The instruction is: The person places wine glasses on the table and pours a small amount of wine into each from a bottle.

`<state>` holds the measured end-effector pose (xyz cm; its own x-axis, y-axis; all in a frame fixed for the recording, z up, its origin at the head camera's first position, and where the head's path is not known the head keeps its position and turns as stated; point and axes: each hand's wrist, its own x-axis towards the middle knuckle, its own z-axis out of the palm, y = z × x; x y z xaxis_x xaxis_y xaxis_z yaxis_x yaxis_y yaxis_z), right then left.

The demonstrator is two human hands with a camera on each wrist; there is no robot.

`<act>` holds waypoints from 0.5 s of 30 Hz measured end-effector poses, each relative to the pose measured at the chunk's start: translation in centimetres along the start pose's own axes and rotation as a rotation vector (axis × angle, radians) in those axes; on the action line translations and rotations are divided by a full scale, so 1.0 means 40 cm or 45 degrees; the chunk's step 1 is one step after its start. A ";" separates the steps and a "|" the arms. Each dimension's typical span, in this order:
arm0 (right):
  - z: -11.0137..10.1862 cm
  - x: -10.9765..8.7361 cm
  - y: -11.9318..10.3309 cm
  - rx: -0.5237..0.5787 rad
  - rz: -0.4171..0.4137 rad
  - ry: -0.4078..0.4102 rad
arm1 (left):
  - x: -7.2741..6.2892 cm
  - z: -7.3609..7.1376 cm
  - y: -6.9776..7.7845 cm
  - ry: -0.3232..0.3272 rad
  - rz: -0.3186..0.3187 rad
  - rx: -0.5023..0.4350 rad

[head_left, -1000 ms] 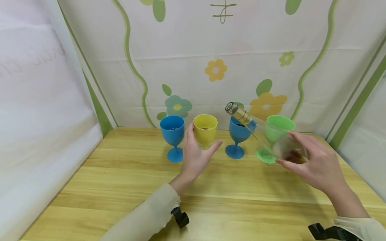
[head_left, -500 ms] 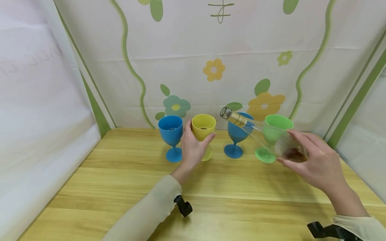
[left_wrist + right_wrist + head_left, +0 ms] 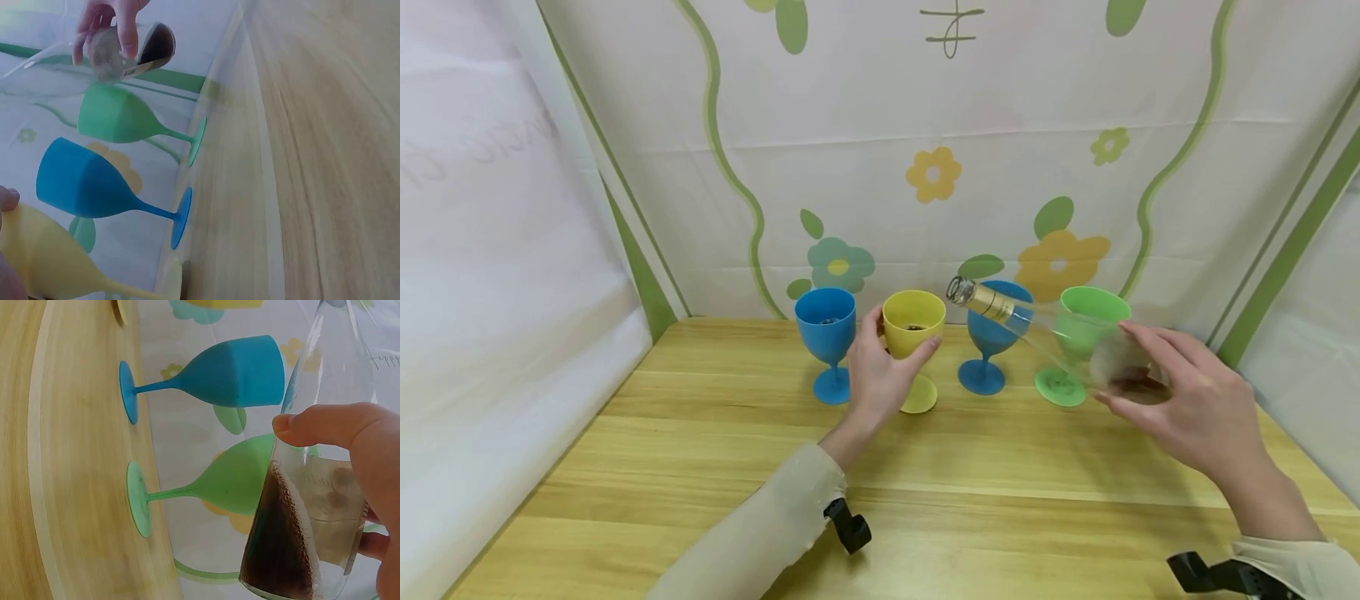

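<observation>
My left hand (image 3: 880, 371) grips a yellow goblet (image 3: 910, 343) by its bowl, thumb across the near side. A little dark liquid shows inside. My right hand (image 3: 1198, 404) holds a clear glass bottle (image 3: 992, 302) near its bottom end. The bottle tilts leftward, its mouth just right of the yellow goblet's rim and apart from it. In the right wrist view, dark brown liquid (image 3: 278, 544) lies at the bottle's bottom. Behind the bottle stand a blue goblet (image 3: 982, 377) and a green goblet (image 3: 1060, 387).
Another blue goblet (image 3: 826, 333), with some dark liquid in it, stands left of my left hand. All the goblets are on a wooden table (image 3: 700, 483). A white flower-printed cloth (image 3: 850, 100) rises behind the table, and white cloth hangs at both sides.
The bottle's mouth has dropped and moved left toward the yellow goblet. My left hand has closed round that goblet, which has shifted slightly right and nearer to me.
</observation>
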<state>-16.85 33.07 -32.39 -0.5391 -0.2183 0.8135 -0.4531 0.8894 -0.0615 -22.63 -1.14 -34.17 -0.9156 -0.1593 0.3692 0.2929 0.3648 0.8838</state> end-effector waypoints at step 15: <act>-0.004 0.001 0.014 -0.081 -0.052 0.033 | -0.054 -0.034 0.030 -0.125 0.075 -0.057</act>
<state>-17.02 33.64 -32.28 -0.5018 -0.2453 0.8294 -0.4282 0.9037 0.0082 -19.93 -1.60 -33.52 -0.9184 -0.0475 0.3927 0.3567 0.3295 0.8742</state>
